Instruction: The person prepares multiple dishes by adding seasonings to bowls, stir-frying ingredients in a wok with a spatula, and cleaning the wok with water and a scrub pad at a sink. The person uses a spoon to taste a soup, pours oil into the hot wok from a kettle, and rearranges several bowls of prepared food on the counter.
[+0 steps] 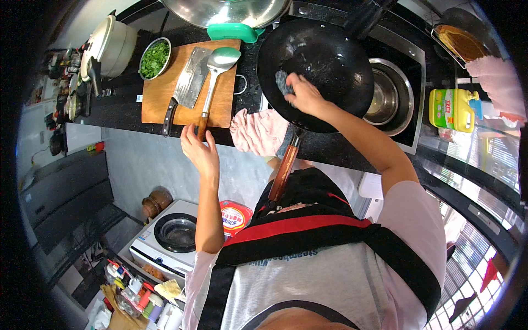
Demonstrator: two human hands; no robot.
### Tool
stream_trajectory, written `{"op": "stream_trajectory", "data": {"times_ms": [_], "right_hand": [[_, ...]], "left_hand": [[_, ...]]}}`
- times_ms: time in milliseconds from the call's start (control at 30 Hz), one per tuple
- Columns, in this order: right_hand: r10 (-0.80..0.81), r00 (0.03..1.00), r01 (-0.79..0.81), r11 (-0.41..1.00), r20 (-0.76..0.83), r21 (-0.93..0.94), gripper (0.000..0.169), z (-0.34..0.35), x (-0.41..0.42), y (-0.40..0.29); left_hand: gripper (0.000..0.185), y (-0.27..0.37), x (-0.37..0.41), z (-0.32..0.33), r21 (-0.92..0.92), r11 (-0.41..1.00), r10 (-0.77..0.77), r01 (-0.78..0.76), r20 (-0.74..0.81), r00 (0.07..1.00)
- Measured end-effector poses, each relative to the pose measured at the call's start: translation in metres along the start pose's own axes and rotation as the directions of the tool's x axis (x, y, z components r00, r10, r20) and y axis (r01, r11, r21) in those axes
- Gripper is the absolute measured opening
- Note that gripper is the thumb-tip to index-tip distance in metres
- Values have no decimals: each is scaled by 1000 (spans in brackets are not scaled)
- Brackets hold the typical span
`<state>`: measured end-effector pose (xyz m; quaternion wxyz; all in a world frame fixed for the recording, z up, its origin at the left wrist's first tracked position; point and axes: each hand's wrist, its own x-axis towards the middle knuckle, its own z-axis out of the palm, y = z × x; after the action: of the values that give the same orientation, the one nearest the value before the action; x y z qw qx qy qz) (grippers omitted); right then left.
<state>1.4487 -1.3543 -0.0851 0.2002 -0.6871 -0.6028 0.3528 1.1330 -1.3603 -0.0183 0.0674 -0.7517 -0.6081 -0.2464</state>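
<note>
A black wok (330,78) lies over the cooktop, its wooden handle pointing toward me. Inside it, my right hand (304,95) holds a grey scrubbing pad (283,82) against the left wall. My left hand (202,149) is at the counter's front edge, fingers spread at the wooden handle end of a metal turner (210,88); whether they touch it I cannot tell. The turner lies on a wooden cutting board (159,111) beside a cleaver (190,80) with a black handle. A pink cloth (258,131) hangs over the edge between board and wok.
A bowl of chopped greens (155,58) and a cream pot (113,47) stand at the left. Behind are a green plastic item (233,32) and a large metal lid (227,12). Nested steel bowls (398,97) sit right of the wok, with a yellow detergent jug (451,110) farther right.
</note>
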Motion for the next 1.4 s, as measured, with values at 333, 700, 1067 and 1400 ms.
{"op": "stream_trajectory", "data": {"times_ms": [333, 700, 1067, 1400], "right_hand": [[-28, 958, 117, 947, 285, -298, 29, -91, -98, 76], [173, 983, -176, 745, -68, -643, 49, -62, -19, 103], [-29, 984, 9, 994, -176, -110, 17, -92, -76, 67], [204, 870, -131, 973, -448, 189, 21, -140, -133, 114]], "left_hand": [[60, 69, -67, -13, -1, 111, 618, 994, 783, -69], [21, 94, -95, 20, 471, -129, 877, 873, 466, -122], [21, 104, -53, -60, 266, -135, 621, 955, 774, -128], [19, 158, 1, -130, 226, 36, 469, 973, 856, -216]]}}
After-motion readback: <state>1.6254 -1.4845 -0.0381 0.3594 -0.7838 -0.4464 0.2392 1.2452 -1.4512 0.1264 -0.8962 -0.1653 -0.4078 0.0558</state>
